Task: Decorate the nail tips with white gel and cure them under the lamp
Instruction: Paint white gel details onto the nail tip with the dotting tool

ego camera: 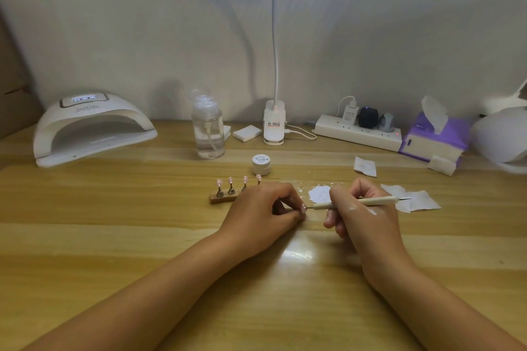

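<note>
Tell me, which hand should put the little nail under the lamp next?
Left, probably. The left hand pinches the nail tip, and the curing lamp sits on that side; the right hand holds the dotting tool.

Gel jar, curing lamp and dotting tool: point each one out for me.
gel jar [261, 159]: head view, on its labelled lid.
curing lamp [94, 112]: head view, on its white dome.
dotting tool [373, 201]: head view, on its bare wooden handle.
</note>
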Available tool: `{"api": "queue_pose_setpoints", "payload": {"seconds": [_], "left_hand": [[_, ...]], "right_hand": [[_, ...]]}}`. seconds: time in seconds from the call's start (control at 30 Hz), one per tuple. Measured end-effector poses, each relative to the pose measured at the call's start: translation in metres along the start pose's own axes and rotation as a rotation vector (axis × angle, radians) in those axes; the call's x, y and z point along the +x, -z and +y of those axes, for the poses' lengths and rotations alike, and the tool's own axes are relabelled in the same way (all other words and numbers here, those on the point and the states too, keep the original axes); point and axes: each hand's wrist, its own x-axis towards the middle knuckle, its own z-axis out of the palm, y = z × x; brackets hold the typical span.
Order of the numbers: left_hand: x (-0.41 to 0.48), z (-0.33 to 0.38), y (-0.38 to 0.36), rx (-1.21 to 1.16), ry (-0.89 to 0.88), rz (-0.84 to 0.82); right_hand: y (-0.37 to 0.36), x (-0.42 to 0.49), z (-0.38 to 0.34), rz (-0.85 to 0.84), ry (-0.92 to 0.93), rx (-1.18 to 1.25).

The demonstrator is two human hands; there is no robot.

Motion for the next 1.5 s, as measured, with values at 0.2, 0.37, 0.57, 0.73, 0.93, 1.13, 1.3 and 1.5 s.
{"api": "queue_pose_setpoints", "payload": {"seconds": [0.2,0.37,0.57,0.73,0.93,1.13,1.3,1.5], "left_hand": [[0.0,-0.001,0.0,0.013,-0.001,0.001],[0.0,-0.001,-0.001,0.009,-0.005,0.004],[0.0,-0.001,0.0,0.008,-0.015,0.0],[0.0,0.001,0.001,0.007,-0.012,0.002],[0.0,0.0,0.001,0.006,-0.015,0.0],[0.0,0.0,0.001,0.005,-0.013,-0.005],[0.0,0.0,0.001,-0.005,-0.007,-0.01],[0.0,0.0,0.0,-0.005,-0.002,-0.002]], "right_hand": [[0.001,0.001,0.001,-0.008,0.001,-0.006],[-0.001,0.002,0.001,-0.014,0.004,-0.006],[0.001,0.0,0.0,-0.011,0.006,0.013],[-0.001,0.0,-0.001,-0.012,0.002,0.029],[0.0,0.0,-0.001,-0.008,0.008,0.016],[0.0,-0.001,-0.001,-0.01,0.01,0.004],[0.005,0.001,-0.003,0.067,0.054,0.04],[0.02,0.018,-0.005,0.118,0.17,-0.219]]}}
